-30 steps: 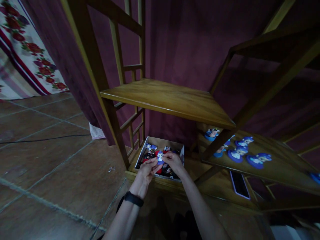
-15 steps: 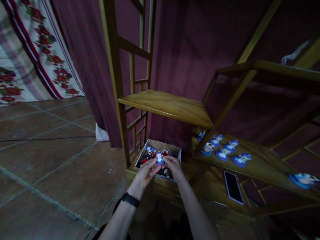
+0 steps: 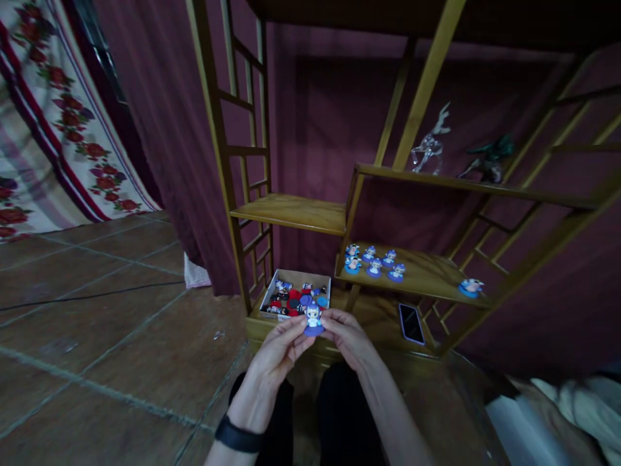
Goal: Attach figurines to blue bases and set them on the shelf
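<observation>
Both your left hand (image 3: 277, 348) and right hand (image 3: 351, 336) are pinching a purple-based figurine (image 3: 313, 318) between fingertips at the head view's six o'clock; an open box (image 3: 297, 277) is lying at the figurine's eleven o'clock. You seem to be steadying it, and moving it is probably calling for one secure pinch.

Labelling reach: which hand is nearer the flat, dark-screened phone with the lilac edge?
Right. The right hand is left of the phone, holding one side of the small purple-and-white figurine; the left hand holds its other side, farther left.
</observation>
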`<state>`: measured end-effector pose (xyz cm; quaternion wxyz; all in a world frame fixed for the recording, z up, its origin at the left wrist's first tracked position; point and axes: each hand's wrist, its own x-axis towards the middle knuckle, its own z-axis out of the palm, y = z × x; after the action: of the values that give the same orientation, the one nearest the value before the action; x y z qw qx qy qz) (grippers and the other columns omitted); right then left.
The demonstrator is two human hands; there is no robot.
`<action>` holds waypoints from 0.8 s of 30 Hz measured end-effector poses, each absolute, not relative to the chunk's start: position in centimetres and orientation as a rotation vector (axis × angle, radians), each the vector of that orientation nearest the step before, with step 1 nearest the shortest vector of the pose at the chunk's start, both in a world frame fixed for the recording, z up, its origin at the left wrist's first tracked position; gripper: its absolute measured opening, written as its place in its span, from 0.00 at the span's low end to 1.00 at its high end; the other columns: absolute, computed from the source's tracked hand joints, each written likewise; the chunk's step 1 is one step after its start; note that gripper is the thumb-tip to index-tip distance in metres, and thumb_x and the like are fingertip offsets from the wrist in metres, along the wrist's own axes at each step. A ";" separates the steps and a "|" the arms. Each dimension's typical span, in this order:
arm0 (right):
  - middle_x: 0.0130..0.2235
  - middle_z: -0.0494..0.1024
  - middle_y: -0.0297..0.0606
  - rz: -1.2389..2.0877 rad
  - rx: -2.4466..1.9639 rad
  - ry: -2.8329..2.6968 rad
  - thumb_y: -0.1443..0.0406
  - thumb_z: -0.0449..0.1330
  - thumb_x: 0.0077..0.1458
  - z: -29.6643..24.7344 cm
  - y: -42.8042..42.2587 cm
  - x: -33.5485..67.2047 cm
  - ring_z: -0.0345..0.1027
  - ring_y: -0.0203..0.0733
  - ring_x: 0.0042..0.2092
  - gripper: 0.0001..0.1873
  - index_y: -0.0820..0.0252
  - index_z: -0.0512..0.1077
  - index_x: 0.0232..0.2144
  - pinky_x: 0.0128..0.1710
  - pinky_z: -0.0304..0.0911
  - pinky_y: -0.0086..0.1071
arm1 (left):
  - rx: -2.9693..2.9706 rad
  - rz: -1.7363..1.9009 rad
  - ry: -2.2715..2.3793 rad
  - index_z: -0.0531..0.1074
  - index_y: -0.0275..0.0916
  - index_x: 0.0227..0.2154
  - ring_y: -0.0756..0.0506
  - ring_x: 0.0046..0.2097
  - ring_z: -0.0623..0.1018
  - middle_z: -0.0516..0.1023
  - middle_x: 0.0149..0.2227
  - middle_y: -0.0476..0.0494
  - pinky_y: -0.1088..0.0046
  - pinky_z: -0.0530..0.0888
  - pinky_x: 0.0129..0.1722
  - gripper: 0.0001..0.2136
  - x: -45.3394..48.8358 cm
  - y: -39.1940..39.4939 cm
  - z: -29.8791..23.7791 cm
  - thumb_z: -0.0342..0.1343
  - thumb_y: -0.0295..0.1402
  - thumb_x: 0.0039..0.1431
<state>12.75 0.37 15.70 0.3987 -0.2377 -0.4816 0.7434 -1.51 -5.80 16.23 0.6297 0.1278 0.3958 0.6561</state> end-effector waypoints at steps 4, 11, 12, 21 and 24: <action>0.32 0.77 0.38 1.823 -0.661 -1.174 0.59 0.66 0.41 16.5 -2.8 14.8 0.71 0.39 0.36 0.13 0.61 0.75 0.29 0.43 0.64 0.36 | 0.346 1.477 0.935 0.74 0.31 0.32 0.48 0.29 0.79 0.79 0.30 0.39 0.75 0.77 0.32 0.08 1.2 -8.4 17.5 0.60 0.19 0.47; 0.42 0.77 0.39 1.467 -0.671 -1.287 0.60 0.60 0.48 15.9 -5.5 17.0 0.68 0.46 0.47 0.12 0.57 0.76 0.35 0.51 0.59 0.42 | 0.640 1.796 1.003 0.75 0.35 0.33 0.48 0.36 0.78 0.79 0.33 0.44 0.70 0.73 0.42 0.11 6.7 -11.1 16.9 0.64 0.24 0.42; 0.44 0.76 0.38 1.400 -0.645 -1.308 0.61 0.60 0.47 16.2 -6.0 17.4 0.67 0.46 0.49 0.11 0.56 0.76 0.35 0.53 0.57 0.42 | 0.749 1.842 1.060 0.75 0.36 0.33 0.48 0.37 0.78 0.79 0.34 0.44 0.71 0.73 0.42 0.11 7.3 -11.7 17.1 0.64 0.25 0.43; 0.44 0.75 0.39 1.226 -0.534 -1.318 0.64 0.61 0.48 19.6 -10.8 21.2 0.68 0.44 0.47 0.09 0.57 0.73 0.35 0.48 0.63 0.37 | 1.117 1.881 1.248 0.77 0.37 0.34 0.46 0.38 0.77 0.79 0.36 0.44 0.74 0.73 0.40 0.10 10.2 -16.0 20.7 0.62 0.31 0.45; 0.42 0.75 0.39 1.247 -0.601 -1.303 0.62 0.61 0.47 19.9 -10.9 21.6 0.70 0.43 0.42 0.10 0.58 0.74 0.34 0.44 0.65 0.36 | 0.853 1.774 1.151 0.76 0.35 0.33 0.48 0.31 0.78 0.79 0.32 0.43 0.76 0.75 0.31 0.10 10.2 -15.4 21.2 0.63 0.30 0.45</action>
<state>21.60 -10.87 19.92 0.5813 -0.2571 -0.5577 0.5339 10.18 -15.39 21.16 0.4175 0.3401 0.4585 0.7070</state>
